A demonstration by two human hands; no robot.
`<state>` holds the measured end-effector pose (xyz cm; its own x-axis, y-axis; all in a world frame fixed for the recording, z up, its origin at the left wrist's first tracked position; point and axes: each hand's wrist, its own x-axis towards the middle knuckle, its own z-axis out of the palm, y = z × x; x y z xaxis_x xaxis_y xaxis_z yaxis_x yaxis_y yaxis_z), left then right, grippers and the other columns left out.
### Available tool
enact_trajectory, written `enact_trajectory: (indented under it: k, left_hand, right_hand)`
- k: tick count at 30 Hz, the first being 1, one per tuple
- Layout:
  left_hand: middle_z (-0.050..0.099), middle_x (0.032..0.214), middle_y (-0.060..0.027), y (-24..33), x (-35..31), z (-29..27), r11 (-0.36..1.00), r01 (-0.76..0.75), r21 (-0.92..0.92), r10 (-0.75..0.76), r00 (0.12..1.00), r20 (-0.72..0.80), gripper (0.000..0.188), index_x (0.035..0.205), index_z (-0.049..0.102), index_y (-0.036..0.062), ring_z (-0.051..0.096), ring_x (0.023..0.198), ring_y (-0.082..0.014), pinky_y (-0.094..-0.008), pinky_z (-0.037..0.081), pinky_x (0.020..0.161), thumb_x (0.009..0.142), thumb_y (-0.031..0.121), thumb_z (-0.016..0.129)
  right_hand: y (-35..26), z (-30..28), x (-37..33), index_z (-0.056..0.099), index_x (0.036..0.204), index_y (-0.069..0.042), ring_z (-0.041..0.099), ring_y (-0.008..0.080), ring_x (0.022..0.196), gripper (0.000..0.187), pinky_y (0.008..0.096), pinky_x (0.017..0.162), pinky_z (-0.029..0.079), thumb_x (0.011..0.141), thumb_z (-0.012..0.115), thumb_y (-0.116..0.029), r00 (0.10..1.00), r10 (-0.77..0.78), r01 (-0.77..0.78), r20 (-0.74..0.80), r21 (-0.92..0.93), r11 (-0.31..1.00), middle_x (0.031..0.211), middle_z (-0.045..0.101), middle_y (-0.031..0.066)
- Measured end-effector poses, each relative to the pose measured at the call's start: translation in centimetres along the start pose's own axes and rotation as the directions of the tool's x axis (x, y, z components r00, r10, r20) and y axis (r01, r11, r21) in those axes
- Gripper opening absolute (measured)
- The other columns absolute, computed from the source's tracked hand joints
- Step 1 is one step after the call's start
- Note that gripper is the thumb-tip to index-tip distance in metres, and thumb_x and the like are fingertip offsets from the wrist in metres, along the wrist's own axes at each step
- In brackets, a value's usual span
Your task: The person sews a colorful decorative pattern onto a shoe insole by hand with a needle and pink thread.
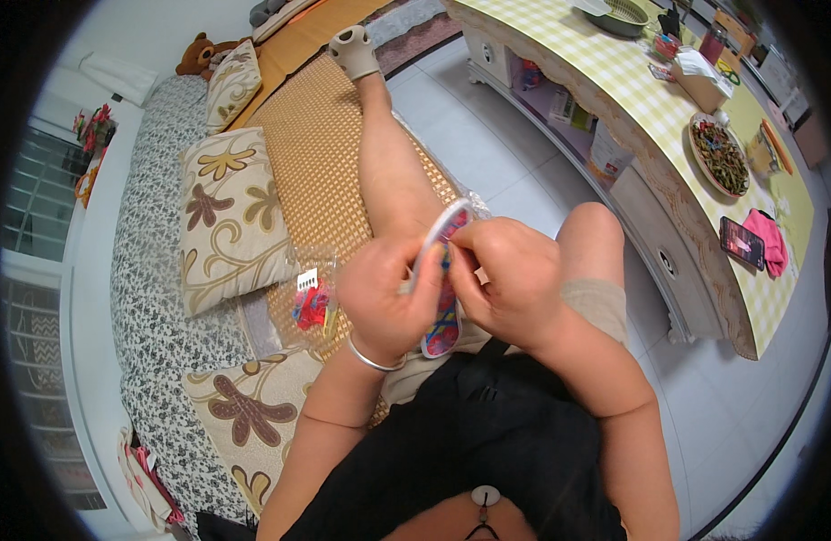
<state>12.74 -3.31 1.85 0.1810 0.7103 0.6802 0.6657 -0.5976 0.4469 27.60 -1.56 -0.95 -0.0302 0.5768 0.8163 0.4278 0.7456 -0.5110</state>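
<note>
A long, narrow insole [442, 335] with a white edge and a bright pink, blue and yellow pattern stands upright over my lap. My left hand [390, 287] is closed round its left side, thumb on the patterned face; a silver bangle sits on that wrist. My right hand [513, 278] pinches thumb and forefinger together against the patterned face. Whatever lies between those fingertips is too small to make out. Left of my left hand, a clear plastic bag [314, 302] holds red, blue and yellow bundles that look like thread.
I sit on a sofa with a woven mat [303, 135] and floral cushions [230, 212]. To the right, a table with a checked cloth [605, 59] carries a plate of food [719, 155], a phone [742, 243], a pink cloth [765, 236] and a tissue box [701, 79].
</note>
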Motion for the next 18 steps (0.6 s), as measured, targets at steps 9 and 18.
enact_trajectory:
  k: [9,18]
  left_hand:
    - [0.065,0.077,-0.0084,-1.8,-0.3,-0.7,0.857,0.197,-0.476,-0.192,0.98,0.06,0.006,0.085,0.065,-0.0009,0.059,0.068,-0.0164,-0.0256,0.046,0.061,0.081,0.003,0.069]
    - [0.062,0.076,-0.0082,-1.1,-0.8,0.1,0.746,0.265,-0.611,-0.101,0.952,0.289,0.007,0.083,0.065,-0.0021,0.057,0.069,-0.0163,-0.0264,0.045,0.063,0.083,0.004,0.067]
  right_hand:
    - [1.1,-2.0,0.3,0.065,0.096,0.0,0.06,0.0209,0.087,0.018,0.0309,0.08,0.046,0.08,0.068,-0.007,0.871,0.439,-0.49,0.222,0.471,0.734,0.095,0.065,0.0113]
    - [0.8,-0.5,-1.9,0.064,0.092,0.002,0.063,0.0162,0.091,0.008,0.0295,0.086,0.051,0.085,0.064,-0.001,0.488,0.439,-0.577,0.754,0.657,-0.486,0.106,0.065,0.0126]
